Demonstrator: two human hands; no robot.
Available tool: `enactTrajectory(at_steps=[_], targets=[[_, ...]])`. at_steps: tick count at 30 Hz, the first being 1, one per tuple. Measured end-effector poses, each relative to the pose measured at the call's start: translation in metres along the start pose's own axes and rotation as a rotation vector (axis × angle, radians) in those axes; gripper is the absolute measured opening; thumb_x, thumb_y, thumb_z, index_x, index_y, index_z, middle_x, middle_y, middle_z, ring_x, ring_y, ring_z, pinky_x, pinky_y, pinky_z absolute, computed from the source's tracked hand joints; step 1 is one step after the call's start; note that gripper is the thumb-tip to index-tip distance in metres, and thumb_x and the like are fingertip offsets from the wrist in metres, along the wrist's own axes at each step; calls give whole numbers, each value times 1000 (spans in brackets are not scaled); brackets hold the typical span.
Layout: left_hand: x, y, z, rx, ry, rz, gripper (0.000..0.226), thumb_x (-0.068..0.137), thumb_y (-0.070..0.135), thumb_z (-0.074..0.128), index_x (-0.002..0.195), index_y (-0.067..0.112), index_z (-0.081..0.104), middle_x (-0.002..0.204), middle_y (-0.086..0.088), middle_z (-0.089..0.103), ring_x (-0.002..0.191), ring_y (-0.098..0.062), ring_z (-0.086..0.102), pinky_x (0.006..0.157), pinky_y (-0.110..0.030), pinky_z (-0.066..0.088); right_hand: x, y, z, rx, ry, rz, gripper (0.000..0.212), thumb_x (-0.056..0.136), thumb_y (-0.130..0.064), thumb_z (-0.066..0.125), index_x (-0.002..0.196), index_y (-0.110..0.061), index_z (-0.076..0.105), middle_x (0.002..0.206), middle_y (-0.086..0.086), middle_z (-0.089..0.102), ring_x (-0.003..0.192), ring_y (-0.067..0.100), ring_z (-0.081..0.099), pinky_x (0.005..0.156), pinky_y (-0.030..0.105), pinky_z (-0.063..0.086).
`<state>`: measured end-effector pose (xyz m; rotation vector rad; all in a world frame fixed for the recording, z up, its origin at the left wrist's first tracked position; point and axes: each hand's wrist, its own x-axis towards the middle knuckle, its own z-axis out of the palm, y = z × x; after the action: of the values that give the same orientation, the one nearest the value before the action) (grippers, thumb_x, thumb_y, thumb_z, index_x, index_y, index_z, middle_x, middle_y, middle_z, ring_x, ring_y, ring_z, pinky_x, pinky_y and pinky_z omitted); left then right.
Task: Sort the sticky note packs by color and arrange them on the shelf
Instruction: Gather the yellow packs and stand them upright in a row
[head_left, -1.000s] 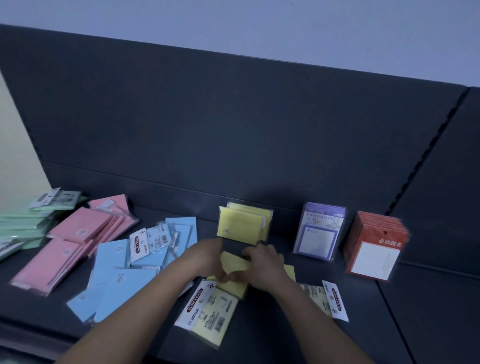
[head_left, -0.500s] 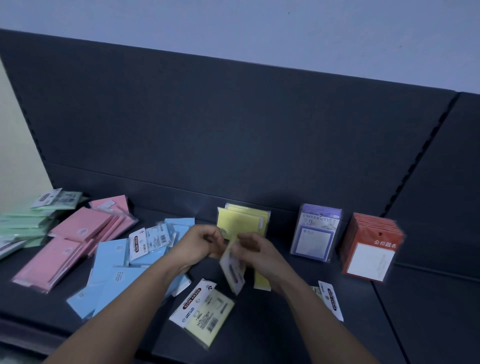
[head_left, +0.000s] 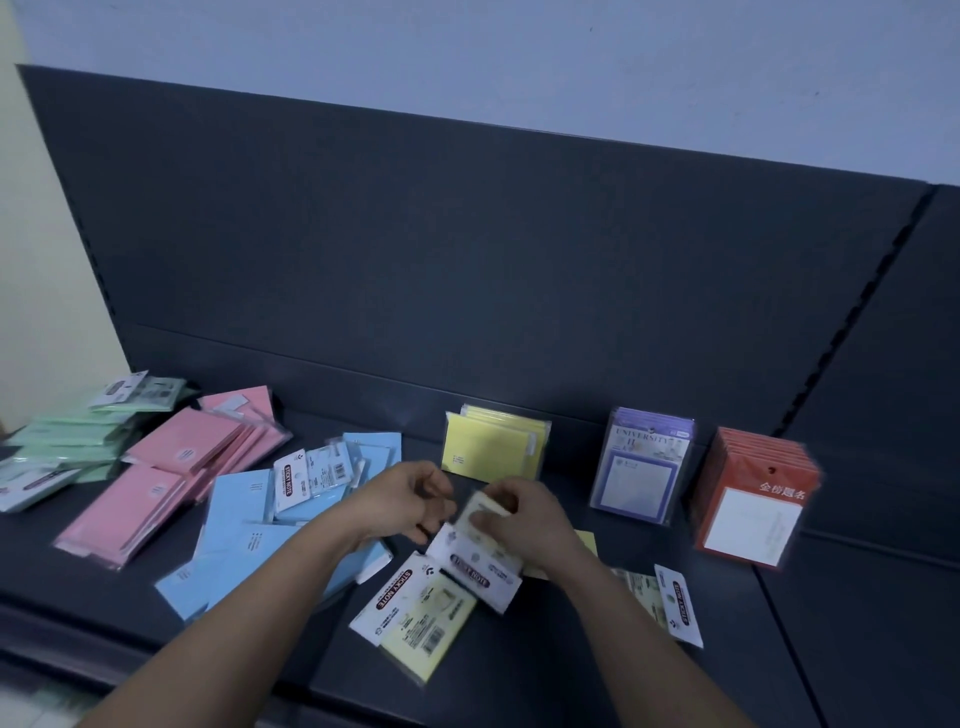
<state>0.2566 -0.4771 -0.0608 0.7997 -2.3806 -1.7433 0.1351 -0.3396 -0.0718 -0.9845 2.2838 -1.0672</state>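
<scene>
Head view: right hand (head_left: 524, 519) around yellow pack (head_left: 475, 558), left hand (head_left: 405, 501) half-curled

Mint-green packs (head_left: 67, 447) lie far left, then pink packs (head_left: 171, 467), then sky-blue packs (head_left: 244, 519), some with white header cards. At the far side stand yellow packs (head_left: 491, 452). To their right are purple packs (head_left: 641, 467) and orange-red packs (head_left: 753, 499), both white-panelled. The held pack (head_left: 478, 566) and near pack (head_left: 415, 618) are pale yellow with white headers bearing dark oval labels. The shelf (head_left: 519, 686) is dark slate grey.

flat piles (head_left: 124, 512) left | upright stacks (head_left: 636, 473) right, rear | loose packs (head_left: 415, 618) front-centre
</scene>
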Motion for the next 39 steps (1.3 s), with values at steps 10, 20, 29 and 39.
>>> enactTrajectory(at_steps=[10, 20, 29, 39], targets=[[-9, 13, 10, 959, -384, -136, 48, 67, 31, 84, 107, 13, 64, 107, -1, 66, 92, -18, 57, 74, -26, 44, -7, 2, 3, -193, -60, -45, 57, 81, -29, 72, 133, -25, 49, 126, 2, 39, 109, 13, 46, 87, 19, 36], [-17, 24, -4, 478, -245, 83, 25, 74, 9, 78, 82, 24, 60, 89, 6, 59, 85, -14, 55, 73, -30, 46, -13, 4, -10, 545, 170, 145, 50, 84, 3, 60, 124, -23, 46, 112, 7, 63, 93, 18, 65, 67, 25, 53], [-14, 10, -2, 359, 29, 201, 49, 76, -19, 52, 62, 26, 66, 83, 6, 61, 82, -9, 60, 70, -27, 51, -25, -10, -19, 574, 244, 47, 20, 79, 8, 58, 81, -11, 62, 84, 5, 63, 77, 17, 57, 66, 26, 46], [-14, 5, 12, -171, 112, -183, 18, 99, 6, 41, 113, 5, 52, 92, -17, 59, 61, -25, 63, 56, -31, 59, -32, 4, 4, 91, 151, -163, 37, 71, 4, 62, 70, -33, 63, 92, -8, 61, 95, 13, 55, 80, 28, 46]])
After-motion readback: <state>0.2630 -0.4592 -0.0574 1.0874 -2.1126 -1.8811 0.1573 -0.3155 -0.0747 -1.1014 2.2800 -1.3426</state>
